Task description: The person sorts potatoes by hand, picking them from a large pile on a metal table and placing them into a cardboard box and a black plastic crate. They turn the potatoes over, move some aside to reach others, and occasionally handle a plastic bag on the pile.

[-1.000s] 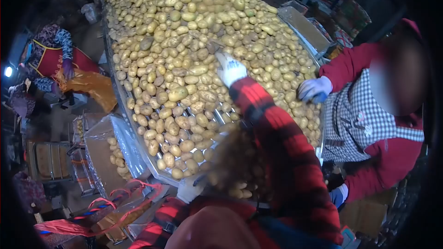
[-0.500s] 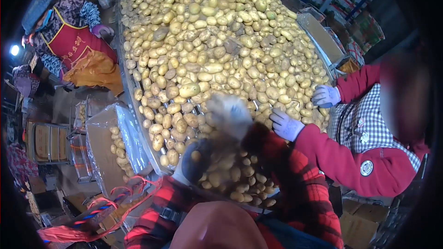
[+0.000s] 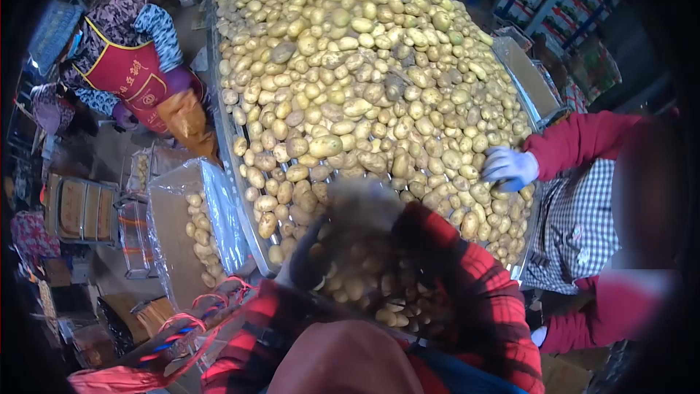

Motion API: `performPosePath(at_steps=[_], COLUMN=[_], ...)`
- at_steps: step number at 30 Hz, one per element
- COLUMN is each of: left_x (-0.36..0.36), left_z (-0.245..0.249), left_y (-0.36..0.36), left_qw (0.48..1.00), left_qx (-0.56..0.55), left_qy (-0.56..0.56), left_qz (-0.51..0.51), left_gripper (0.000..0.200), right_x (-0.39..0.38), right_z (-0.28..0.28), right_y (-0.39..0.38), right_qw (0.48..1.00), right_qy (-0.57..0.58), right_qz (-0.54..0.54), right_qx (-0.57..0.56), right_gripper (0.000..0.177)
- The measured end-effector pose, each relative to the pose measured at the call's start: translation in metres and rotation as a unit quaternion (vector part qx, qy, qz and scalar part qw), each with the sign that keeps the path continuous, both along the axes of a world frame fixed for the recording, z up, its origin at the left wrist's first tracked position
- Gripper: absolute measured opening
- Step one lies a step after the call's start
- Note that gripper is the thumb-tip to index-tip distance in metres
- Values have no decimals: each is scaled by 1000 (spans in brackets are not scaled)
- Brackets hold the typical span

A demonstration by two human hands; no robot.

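Observation:
Potatoes (image 3: 364, 87) cover the long sorting table in a thick layer. At its near end, my right hand (image 3: 362, 201), in a pale glove, reaches over the potatoes and is smeared by motion. My left hand (image 3: 305, 257), in a grey and dark glove, is by the near left corner, close to the table's metal side rail (image 3: 248, 222). Its fingers are dark and blurred. Between my forearms, more potatoes (image 3: 361, 284) lie in a shaded spot right in front of my body. I cannot tell whether either hand holds a potato.
A co-worker's gloved hand (image 3: 510, 168) rests on potatoes at the right. A person in a red apron (image 3: 135, 80) stands at the far left beside an orange bag (image 3: 188, 124). A plastic-lined box (image 3: 171, 237) with potatoes adjoins the left rail. Red cord (image 3: 193, 321) hangs at lower left.
My right hand has shifted slightly down towards me. The co-worker at right has drawn one hand off the potatoes, down beside the table. The view has swung a little left.

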State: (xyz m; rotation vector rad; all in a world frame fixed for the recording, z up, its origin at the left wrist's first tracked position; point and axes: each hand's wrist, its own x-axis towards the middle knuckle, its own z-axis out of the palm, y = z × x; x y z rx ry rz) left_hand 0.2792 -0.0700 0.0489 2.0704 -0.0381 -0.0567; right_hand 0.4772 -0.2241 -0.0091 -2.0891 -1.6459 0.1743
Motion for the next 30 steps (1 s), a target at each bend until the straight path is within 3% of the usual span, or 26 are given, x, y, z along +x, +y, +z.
performPosePath(at_steps=[1,2,3,5,6,7,8,9,10,11,13,15,16,17,19,21,22,24,26,29,30], left_x=[-2,-14,-21,-32,-43,-56,-62,-60,-60,-54,-42,-28,-41,-30,-5,3,7,11,10,10,12], left_z=[-2,-59,-60,-56,-62,-71,-78,-77,-77,-61,-39,-28,-92,-78,-27,-48,-63,-83,-69,-20,-5], left_y=[5,12,13,17,16,13,12,13,12,8,9,9,-6,-6,-3,6,13,22,20,9,5], left_qw=[980,967,967,896,898,885,863,866,758,606,583,538,720,718,794,774,749,684,667,592,561], left_qx=[-121,-230,-231,-397,-393,-370,-344,-339,-545,-723,-747,-818,-554,-559,-515,-578,-631,-723,-738,-771,-778], left_qy=[136,100,98,192,188,248,303,300,274,234,223,116,51,50,-18,-28,-36,-53,-8,115,153], left_qz=[79,45,49,58,61,137,211,213,232,236,227,165,416,411,322,258,198,78,106,202,238], left_gripper=[66,75,75,43,43,43,43,43,45,48,52,53,55,55,49,47,46,43,42,40,41], right_x=[-5,-9,-10,48,76,102,128,145,156,159,155,142,129,105,53,16,22,53,124,223,249], right_z=[12,33,46,44,43,40,26,22,17,18,13,13,16,28,56,95,101,112,79,81,78], right_y=[6,18,32,77,105,132,152,168,182,192,189,160,146,129,99,63,60,64,75,87,90], right_qw=[1000,996,983,988,980,964,969,966,966,963,956,972,970,962,978,949,950,988,955,875,888], right_qy=[5,62,120,25,-46,-116,-127,-135,-135,-96,-56,-27,-1,23,125,143,141,8,-145,-342,-292], right_qz=[5,-6,-15,-81,-140,-197,-207,-216,-217,-238,-254,-231,-236,-241,-149,7,2,-58,-177,-331,-353], right_qx=[-6,67,139,126,131,136,48,-42,-33,-80,-134,-27,50,128,74,281,280,142,186,92,51], right_gripper=[32,35,38,39,39,40,38,36,36,34,32,27,27,28,31,32,32,35,40,45,43])
